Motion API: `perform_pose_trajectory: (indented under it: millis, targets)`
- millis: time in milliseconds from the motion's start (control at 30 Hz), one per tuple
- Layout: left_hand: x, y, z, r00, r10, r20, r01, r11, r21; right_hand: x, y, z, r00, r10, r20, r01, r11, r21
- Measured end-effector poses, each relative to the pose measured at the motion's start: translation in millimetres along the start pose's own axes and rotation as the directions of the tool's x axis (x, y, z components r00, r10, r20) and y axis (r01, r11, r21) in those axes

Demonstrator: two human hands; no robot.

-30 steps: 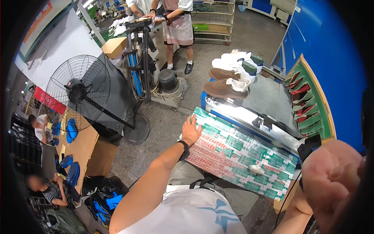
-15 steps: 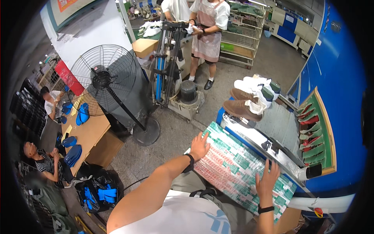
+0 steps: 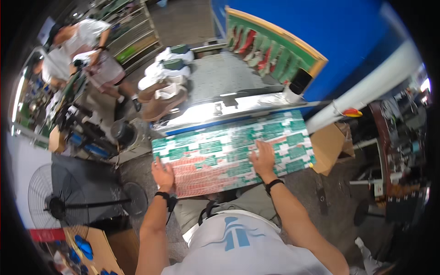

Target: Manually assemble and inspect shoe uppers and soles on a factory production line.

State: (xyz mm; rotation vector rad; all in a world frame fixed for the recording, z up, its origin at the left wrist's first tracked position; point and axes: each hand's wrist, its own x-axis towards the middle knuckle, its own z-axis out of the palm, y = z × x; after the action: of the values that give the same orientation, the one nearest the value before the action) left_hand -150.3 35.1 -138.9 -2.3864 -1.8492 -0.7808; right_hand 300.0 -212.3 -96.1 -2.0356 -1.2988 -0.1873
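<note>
I have the right hand (image 3: 263,160) palm down on the board (image 3: 220,160), fingers slightly spread, and the left hand (image 3: 163,177) at its left edge, finger spacing blurred past telling. The glossy, rectangular, green-white-red board lies between trousers (image 3: 254,198) and the shiny metal edge (image 3: 197,115) of the machine (image 3: 215,82), a cardboard box (image 3: 326,149) and floor (image 3: 303,187) just beyond its right end.

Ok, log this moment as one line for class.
left hand: at left edge, patterned board | right hand: on it, right of middle | brown shoes: beyond board

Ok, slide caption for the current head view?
Left hand at the left edge, right hand on top of a green, white and red patterned board, brown shoes beyond.
</note>
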Motion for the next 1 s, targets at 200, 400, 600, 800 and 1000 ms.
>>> perform_pose_trajectory:
  millis: [200, 400, 600, 800, 1000]
  targets:
    - [71, -4, 28, 0.828, -0.44, 0.348, 0.526, 0.824, -0.21, -8, 4, -18, 0.995, 0.096, 0.034, -0.096, 0.995, 0.002]
    - [72, 58, 41, 0.842, -0.459, 0.283, 0.46, 0.885, 0.068, -7, 11, -24, 0.99, 0.137, -0.011, -0.138, 0.987, -0.087]
    - [72, 61, 30, 0.904, -0.42, 0.084, 0.401, 0.898, 0.179, 206, -4, -30, 0.977, -0.211, 0.008, 0.209, 0.971, 0.112]
    - [70, 69, 41, 0.901, -0.418, 0.114, 0.396, 0.901, 0.176, 430, 89, 15, 0.973, -0.026, 0.231, -0.03, 0.971, 0.237]
    - [70, 66, 28, 0.907, -0.41, 0.1, 0.389, 0.904, 0.179, 506, 177, -31, 0.915, 0.403, 0.01, -0.388, 0.887, -0.25]
